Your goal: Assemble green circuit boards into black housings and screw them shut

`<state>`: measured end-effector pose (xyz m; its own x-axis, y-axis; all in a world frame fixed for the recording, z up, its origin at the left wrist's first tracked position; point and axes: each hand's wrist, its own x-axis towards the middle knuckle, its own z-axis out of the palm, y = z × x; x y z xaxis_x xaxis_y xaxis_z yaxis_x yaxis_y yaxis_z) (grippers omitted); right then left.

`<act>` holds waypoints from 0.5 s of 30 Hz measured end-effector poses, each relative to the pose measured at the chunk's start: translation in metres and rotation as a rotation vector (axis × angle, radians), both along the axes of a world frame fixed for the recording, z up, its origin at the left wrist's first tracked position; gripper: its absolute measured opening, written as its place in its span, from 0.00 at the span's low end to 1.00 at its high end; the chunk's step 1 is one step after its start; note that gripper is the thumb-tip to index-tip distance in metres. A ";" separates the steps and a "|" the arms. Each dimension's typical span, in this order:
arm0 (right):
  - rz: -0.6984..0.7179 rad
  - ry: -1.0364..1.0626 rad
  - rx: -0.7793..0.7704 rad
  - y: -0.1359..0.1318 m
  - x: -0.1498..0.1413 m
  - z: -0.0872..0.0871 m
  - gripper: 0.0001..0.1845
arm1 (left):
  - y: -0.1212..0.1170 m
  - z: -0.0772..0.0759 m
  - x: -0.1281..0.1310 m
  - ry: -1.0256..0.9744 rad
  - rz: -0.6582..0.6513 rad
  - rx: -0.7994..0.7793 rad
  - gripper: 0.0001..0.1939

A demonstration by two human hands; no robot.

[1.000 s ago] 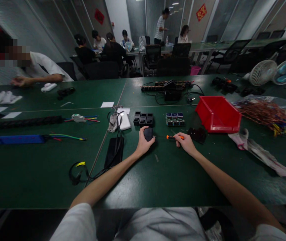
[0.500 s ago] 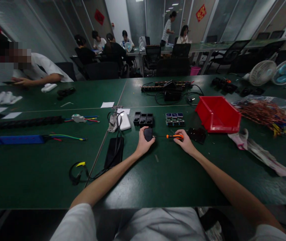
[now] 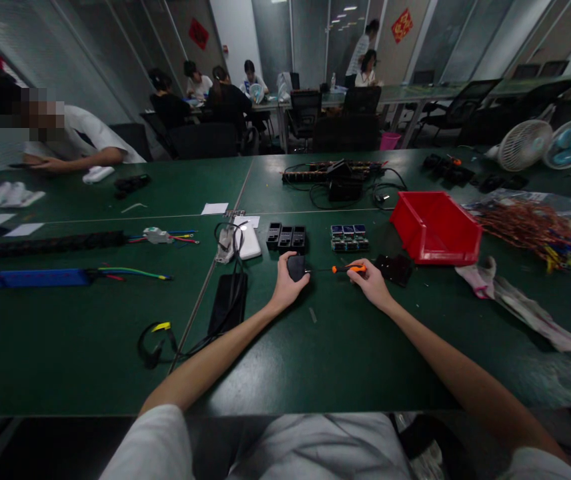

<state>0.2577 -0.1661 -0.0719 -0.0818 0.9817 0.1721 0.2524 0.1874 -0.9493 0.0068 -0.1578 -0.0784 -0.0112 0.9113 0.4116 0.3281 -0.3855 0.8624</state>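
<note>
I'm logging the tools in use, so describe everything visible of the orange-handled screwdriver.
The orange-handled screwdriver has a plastic-looking handle with dark markings and a thin, dark shaft. It lies nearly crosswise in the view, its handle gripped by the right hand. The shaft points left to the black block in the left hand; whether its tip touches is too small to tell.

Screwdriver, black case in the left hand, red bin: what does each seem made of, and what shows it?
Screwdriver: handle probably plastic, from its bright orange, finish unclear; shaft likely metal, being thin and straight. Black case: probably matte plastic, being dark with little shine. Red bin: likely glossy plastic, with highlights on its walls.
</note>
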 end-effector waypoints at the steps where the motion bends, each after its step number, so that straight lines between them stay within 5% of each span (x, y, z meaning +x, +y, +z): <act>1: -0.005 -0.009 0.000 0.000 0.000 0.001 0.17 | 0.000 0.000 0.000 0.000 -0.002 -0.001 0.31; 15: -0.024 -0.132 0.018 -0.005 0.000 0.009 0.22 | -0.001 0.002 0.001 -0.018 -0.005 -0.018 0.31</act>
<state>0.2572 -0.1706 -0.0631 -0.0817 0.9804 0.1792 0.3797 0.1969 -0.9039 0.0078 -0.1593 -0.0760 -0.0143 0.9188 0.3946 0.3106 -0.3710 0.8751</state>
